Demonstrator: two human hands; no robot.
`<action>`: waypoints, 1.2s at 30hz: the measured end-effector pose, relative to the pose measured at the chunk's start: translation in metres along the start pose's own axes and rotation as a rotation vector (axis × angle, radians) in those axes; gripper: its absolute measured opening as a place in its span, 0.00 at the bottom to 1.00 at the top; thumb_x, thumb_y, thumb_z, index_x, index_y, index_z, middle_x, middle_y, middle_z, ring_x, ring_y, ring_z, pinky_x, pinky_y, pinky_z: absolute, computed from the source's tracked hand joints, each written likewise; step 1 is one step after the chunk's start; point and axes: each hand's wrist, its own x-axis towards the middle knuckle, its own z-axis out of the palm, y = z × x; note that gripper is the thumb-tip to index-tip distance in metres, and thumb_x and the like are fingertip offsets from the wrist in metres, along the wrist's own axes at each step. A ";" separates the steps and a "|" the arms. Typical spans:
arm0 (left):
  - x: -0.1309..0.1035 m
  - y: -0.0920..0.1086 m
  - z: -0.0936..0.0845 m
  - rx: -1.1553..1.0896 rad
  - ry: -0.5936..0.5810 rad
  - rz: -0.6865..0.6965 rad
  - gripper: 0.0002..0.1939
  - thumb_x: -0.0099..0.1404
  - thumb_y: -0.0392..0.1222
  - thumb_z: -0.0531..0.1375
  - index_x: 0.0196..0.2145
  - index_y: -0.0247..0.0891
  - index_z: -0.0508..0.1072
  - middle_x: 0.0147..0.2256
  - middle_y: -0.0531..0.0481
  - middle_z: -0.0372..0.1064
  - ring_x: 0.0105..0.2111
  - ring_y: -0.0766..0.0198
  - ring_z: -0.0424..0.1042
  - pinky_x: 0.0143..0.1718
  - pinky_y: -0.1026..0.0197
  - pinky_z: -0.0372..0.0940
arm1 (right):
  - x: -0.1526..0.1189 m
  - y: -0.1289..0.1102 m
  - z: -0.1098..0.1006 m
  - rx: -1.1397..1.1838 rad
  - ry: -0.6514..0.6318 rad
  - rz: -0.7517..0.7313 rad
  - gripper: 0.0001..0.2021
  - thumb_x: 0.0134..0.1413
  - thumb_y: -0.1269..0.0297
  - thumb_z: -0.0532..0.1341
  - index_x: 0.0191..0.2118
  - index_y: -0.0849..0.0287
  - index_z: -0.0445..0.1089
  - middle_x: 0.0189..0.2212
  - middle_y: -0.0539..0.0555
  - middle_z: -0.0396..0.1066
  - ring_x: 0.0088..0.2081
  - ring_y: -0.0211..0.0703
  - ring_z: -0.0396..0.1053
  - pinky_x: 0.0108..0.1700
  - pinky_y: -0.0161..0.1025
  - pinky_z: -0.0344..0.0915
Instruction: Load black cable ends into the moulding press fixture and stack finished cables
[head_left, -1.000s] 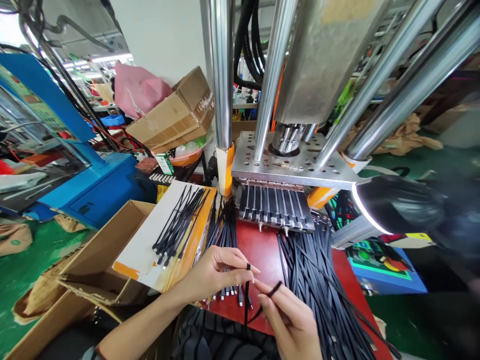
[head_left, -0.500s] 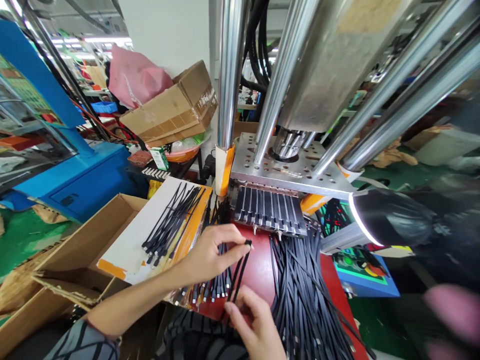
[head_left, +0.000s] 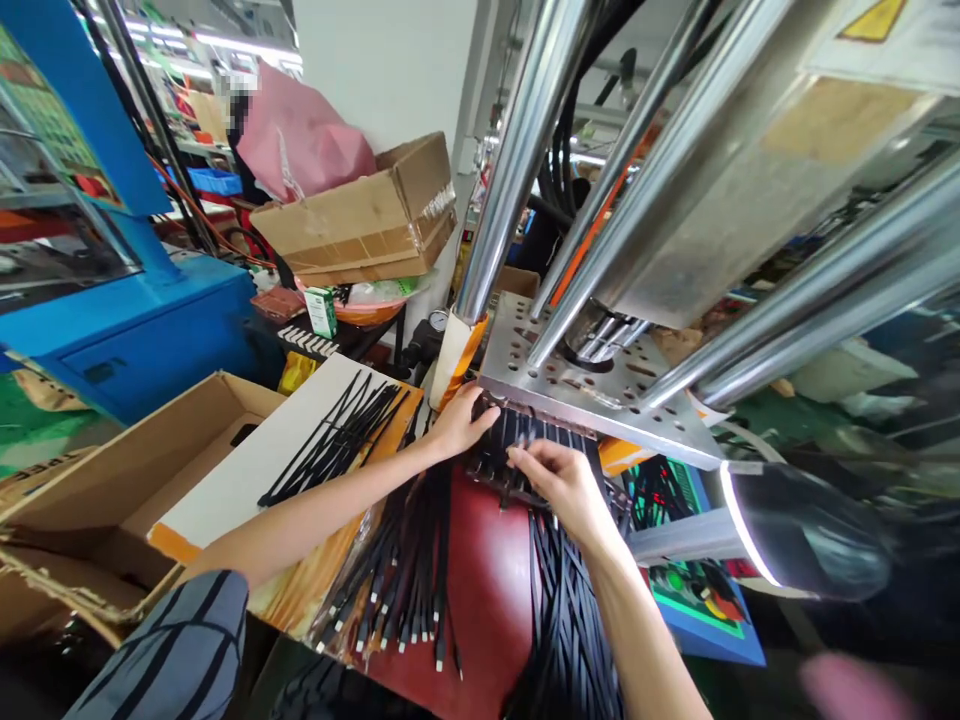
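Head-worn view; looks forward and steeply down from close above.

Your right hand (head_left: pixel 564 482) covers part of the fixture (head_left: pixel 487 455); whether its fingertips grip anything cannot be determined. The fingertips of your left hand (head_left: pixel 457 422) blend into the dark area below the plate (head_left: pixel 517 345), contact unclear. The plate conceals the fixture's far edge. Your right forearm hides part of the loose cables (head_left: pixel 555 590), which the bottom edge cuts off. The gauge (head_left: pixel 439 320) is too small for you to read. The pink shape (head_left: pixel 855 685) at lower right is blurred, cropped and unidentifiable.
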 end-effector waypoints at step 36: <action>-0.054 0.021 -0.032 0.665 -0.326 0.563 0.14 0.76 0.43 0.58 0.52 0.34 0.77 0.56 0.41 0.75 0.60 0.51 0.72 0.62 0.51 0.68 | 0.070 0.044 0.015 -0.074 0.094 -0.153 0.25 0.54 0.41 0.63 0.40 0.63 0.75 0.27 0.52 0.74 0.21 0.37 0.61 0.23 0.35 0.59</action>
